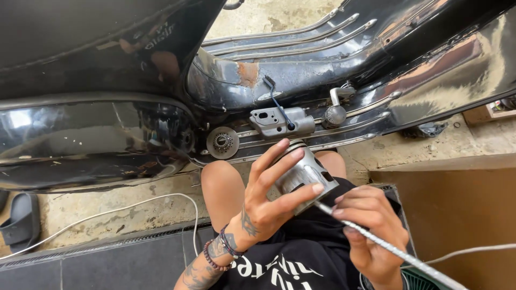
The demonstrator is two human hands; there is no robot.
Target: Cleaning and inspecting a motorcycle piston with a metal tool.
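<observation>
Your left hand point(269, 198) is wrapped around a grey metal piston point(303, 174), fingers spread over its side and thumb beneath, holding it in front of your knees. Your right hand point(371, 231) is closed on a slim metal rod point(387, 247) whose tip meets the lower edge of the piston, near its open skirt. Judging by that, the work on the piston is under way, not finished: it is out of the engine and in your grip, and nothing shows it fitted anywhere yet.

Above your hands lies a black scooter body point(97, 107), tipped on its side, with chrome floor strips point(301, 37), a rust patch point(247, 72), a small grey bracket point(279, 122) and a round toothed part point(223, 142). The ground is rough concrete point(107, 212) beside dark tiles point(123, 263). A white cable point(134, 207) trails across it, a black sandal point(19, 220) sits at the left and a brown board point(457, 215) at the right.
</observation>
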